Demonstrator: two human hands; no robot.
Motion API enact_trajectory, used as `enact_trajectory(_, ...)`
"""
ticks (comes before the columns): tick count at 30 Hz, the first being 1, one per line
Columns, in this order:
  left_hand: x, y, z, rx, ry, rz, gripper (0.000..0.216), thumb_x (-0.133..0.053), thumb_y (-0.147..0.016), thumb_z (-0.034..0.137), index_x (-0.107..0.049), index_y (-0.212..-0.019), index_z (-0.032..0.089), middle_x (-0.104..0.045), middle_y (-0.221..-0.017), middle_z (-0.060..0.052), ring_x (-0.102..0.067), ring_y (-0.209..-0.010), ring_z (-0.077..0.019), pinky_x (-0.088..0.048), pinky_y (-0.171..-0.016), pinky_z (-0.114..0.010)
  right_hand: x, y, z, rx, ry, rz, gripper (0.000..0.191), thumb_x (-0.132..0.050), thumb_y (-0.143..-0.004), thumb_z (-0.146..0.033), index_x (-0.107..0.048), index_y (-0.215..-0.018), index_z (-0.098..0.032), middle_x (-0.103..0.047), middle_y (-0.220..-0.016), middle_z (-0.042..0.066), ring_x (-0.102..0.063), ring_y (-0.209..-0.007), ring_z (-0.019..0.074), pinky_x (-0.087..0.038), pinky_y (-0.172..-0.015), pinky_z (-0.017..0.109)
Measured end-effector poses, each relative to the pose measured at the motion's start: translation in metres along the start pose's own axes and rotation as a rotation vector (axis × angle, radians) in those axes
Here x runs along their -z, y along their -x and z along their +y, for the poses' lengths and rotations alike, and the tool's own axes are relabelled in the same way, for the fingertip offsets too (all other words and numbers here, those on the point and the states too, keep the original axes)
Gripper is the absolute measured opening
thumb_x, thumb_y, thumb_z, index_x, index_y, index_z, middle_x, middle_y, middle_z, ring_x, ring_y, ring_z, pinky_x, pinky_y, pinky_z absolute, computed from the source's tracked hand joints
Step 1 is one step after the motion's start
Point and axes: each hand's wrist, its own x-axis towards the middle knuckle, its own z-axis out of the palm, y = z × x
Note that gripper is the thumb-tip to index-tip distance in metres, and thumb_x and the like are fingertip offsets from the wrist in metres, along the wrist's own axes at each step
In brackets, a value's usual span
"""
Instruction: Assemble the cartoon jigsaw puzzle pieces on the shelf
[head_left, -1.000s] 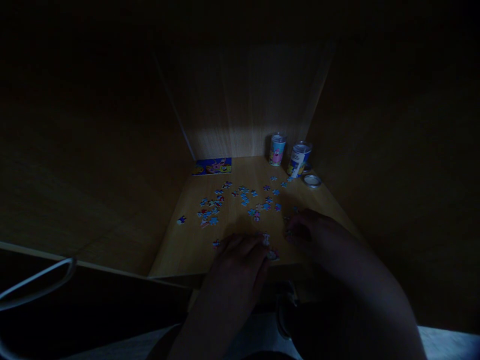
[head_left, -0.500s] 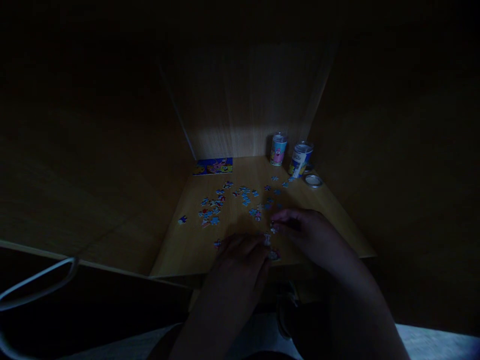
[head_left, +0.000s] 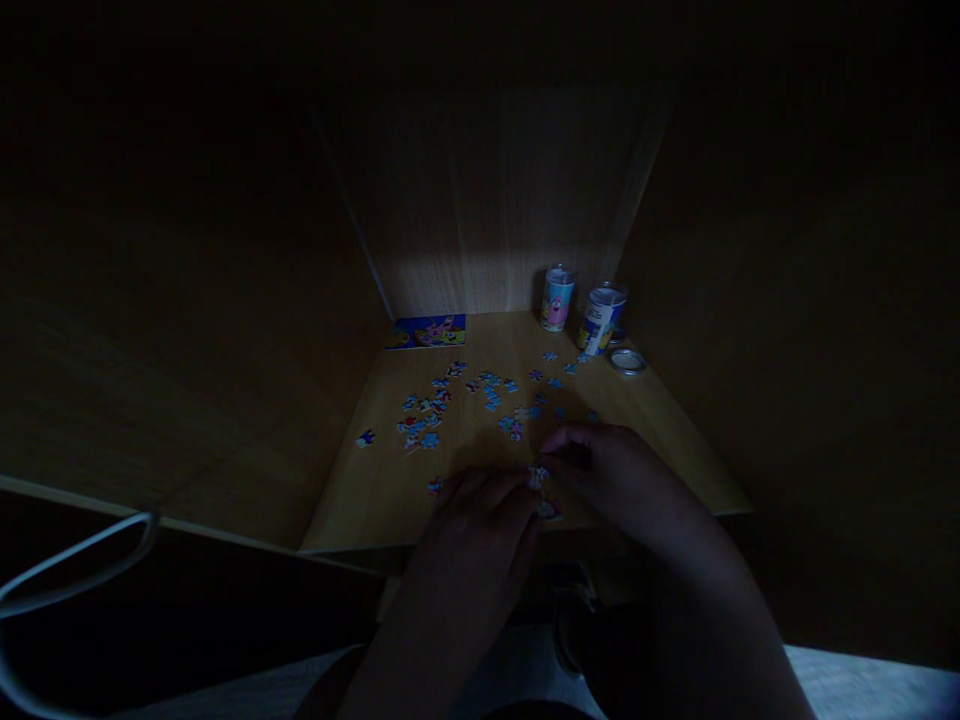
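The scene is very dark. Several small jigsaw pieces (head_left: 424, 412) lie scattered over a wooden desk (head_left: 375, 500). My left hand (head_left: 480, 520) rests flat near the front edge, fingers stretched over a few joined pieces (head_left: 546, 508). My right hand (head_left: 600, 470) is curled beside it, its fingertips pinched on a small puzzle piece (head_left: 537, 473) right at the left hand's fingertips.
A printed picture card (head_left: 427, 331) lies at the back left of the desk. Two small printed tins (head_left: 556, 297) (head_left: 599, 318) stand at the back right, a round lid (head_left: 626, 361) beside them. Wooden panels wall in the desk. A white cable (head_left: 67, 565) loops at lower left.
My right hand has moved left from the right side of the desk, carrying a piece to the left hand's fingertips. The left hand has stayed in place.
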Motion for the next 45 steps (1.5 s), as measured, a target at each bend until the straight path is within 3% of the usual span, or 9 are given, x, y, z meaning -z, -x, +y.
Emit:
enact_trajectory(5, 0.001, 0.0, -0.001, -0.006, 0.025, -0.001, 0.028, -0.07, -0.102, 0.01, -0.074, -0.124, 0.025, -0.077, -0.135, -0.002, -0.069, -0.122, -0.0285, -0.055, -0.113, -0.058, 0.003, 0.002, -0.002, 0.009, -0.015, -0.052, 0.012, -0.068, -0.101, -0.025, -0.08, -0.098, -0.027, -0.085, -0.097, -0.002, -0.079, -0.088, 0.0167, -0.056, -0.08, 0.028)
enact_trajectory(11, -0.001, -0.001, -0.001, -0.013, 0.005, 0.004, 0.029, -0.068, -0.104, 0.011, -0.073, -0.129, 0.026, -0.077, -0.134, -0.003, -0.07, -0.121, -0.0282, -0.057, -0.111, -0.057, -0.001, 0.001, -0.002, 0.018, 0.06, -0.007, 0.017, -0.066, -0.099, -0.02, -0.081, -0.102, -0.027, -0.085, -0.101, 0.0, -0.08, -0.092, 0.0186, -0.058, -0.084, 0.03)
enact_trajectory(16, 0.0, -0.002, 0.0, -0.009, -0.002, 0.002, 0.024, -0.068, -0.103, 0.011, -0.075, -0.121, 0.026, -0.077, -0.132, -0.004, -0.07, -0.119, -0.028, -0.057, -0.111, -0.056, -0.004, -0.001, -0.001, 0.017, 0.125, 0.049, 0.02, -0.063, -0.099, -0.018, -0.081, -0.101, -0.027, -0.086, -0.101, 0.001, -0.081, -0.091, 0.0199, -0.059, -0.084, 0.032)
enact_trajectory(26, -0.002, -0.001, -0.002, -0.008, 0.006, 0.011, 0.027, -0.069, -0.102, 0.01, -0.073, -0.124, 0.025, -0.077, -0.135, -0.003, -0.07, -0.122, -0.0282, -0.056, -0.113, -0.057, -0.005, 0.0, -0.006, 0.043, 0.091, 0.019, 0.019, -0.065, -0.098, -0.015, -0.079, -0.097, -0.027, -0.085, -0.097, -0.001, -0.08, -0.088, 0.0188, -0.055, -0.081, 0.03)
enact_trajectory(30, -0.001, 0.0, -0.001, 0.003, -0.002, -0.008, 0.025, -0.069, -0.104, 0.011, -0.074, -0.124, 0.025, -0.076, -0.139, -0.003, -0.069, -0.126, -0.0276, -0.054, -0.117, -0.056, -0.002, -0.003, -0.002, 0.032, 0.112, 0.148, 0.016, -0.062, -0.104, -0.022, -0.078, -0.104, -0.026, -0.085, -0.107, 0.003, -0.08, -0.096, 0.021, -0.057, -0.088, 0.032)
enact_trajectory(33, 0.0, 0.0, 0.001, 0.0, 0.011, -0.004, 0.025, -0.07, -0.104, 0.012, -0.075, -0.123, 0.026, -0.076, -0.14, -0.002, -0.069, -0.128, -0.0262, -0.053, -0.12, -0.054, 0.001, -0.006, 0.007, -0.035, 0.284, 0.297, 0.021, -0.06, -0.11, -0.033, -0.078, -0.11, -0.023, -0.082, -0.115, 0.011, -0.079, -0.1, 0.0258, -0.057, -0.09, 0.037)
enact_trajectory(38, -0.001, 0.0, -0.001, -0.012, -0.002, 0.017, 0.026, -0.07, -0.104, 0.013, -0.075, -0.126, 0.026, -0.076, -0.14, -0.001, -0.07, -0.127, -0.0267, -0.053, -0.119, -0.057, -0.001, -0.01, 0.013, -0.042, 0.451, 0.291, 0.029, -0.061, -0.111, -0.044, -0.077, -0.113, -0.02, -0.078, -0.117, 0.015, -0.076, -0.103, 0.0286, -0.056, -0.088, 0.038)
enact_trajectory(45, -0.002, 0.001, -0.002, -0.004, 0.009, -0.003, 0.024, -0.068, -0.105, 0.013, -0.074, -0.124, 0.027, -0.075, -0.141, -0.001, -0.069, -0.126, -0.027, -0.054, -0.118, -0.058, -0.008, -0.013, 0.015, -0.042, 0.426, 0.324, 0.016, -0.066, -0.108, -0.031, -0.077, -0.11, -0.019, -0.077, -0.114, 0.012, -0.075, -0.098, 0.0265, -0.054, -0.086, 0.036)
